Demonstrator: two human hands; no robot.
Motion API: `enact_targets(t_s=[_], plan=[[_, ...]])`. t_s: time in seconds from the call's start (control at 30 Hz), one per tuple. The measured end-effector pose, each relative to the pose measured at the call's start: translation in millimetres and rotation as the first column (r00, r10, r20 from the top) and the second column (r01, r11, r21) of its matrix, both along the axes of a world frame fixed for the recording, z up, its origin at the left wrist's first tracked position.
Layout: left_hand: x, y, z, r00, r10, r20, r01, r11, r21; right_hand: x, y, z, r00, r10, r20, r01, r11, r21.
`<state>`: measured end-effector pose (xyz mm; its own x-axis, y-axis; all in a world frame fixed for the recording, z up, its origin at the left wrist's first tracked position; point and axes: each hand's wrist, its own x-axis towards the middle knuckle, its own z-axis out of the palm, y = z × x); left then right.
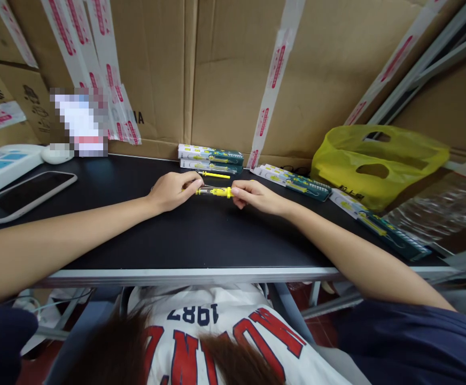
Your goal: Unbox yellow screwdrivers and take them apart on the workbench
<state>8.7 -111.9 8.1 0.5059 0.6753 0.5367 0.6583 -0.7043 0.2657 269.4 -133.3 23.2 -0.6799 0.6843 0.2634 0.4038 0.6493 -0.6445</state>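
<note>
Both of my hands meet over the black table around a yellow tool with a clear barrel (216,191). My left hand (176,190) has its fingers closed round the tool's left end. The fingers of my right hand (257,195) pinch the yellow right end. Just behind the tool lies a thin yellow stick (217,175), close to my left fingertips and partly covered by them. Two stacked packages (211,156) with printed yellow tools rest beyond it, against the cardboard.
More packages (293,182) lie at the right, one (379,222) near the table's right edge. A yellow plastic bag (337,158) stands behind them. At the left are a phone (28,195) and a white case (10,166). Cardboard (233,80) walls the back.
</note>
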Motion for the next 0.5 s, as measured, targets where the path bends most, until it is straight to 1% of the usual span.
enact_targets(t_s=[0.1,0.17,0.33,0.43,0.5], plan=[[-0.8,2.4,-0.9,0.998,-0.022,0.063,0.023,1.0,-0.019,-2.8,-3.9,0.6,1.0,-0.011,0.008,0.011,0.999,0.052],[-0.7,4.1,-1.9,0.997,-0.024,0.073,0.026,0.999,-0.022,-2.8,-4.4,-0.4,0.999,-0.03,0.015,0.029,0.997,0.067],[-0.7,4.8,-3.5,0.999,0.0,0.038,0.002,0.998,-0.059,-0.7,-3.4,-2.6,0.998,-0.041,0.048,0.038,0.997,0.072],[-2.0,3.8,-2.7,1.0,-0.002,0.011,0.003,0.996,-0.094,0.4,-2.8,-2.7,0.996,-0.046,0.081,0.037,0.994,0.105],[-2.7,3.2,-1.7,0.999,-0.012,-0.034,0.009,0.996,-0.091,0.9,-2.4,-2.6,0.992,-0.049,0.114,0.032,0.989,0.144]])
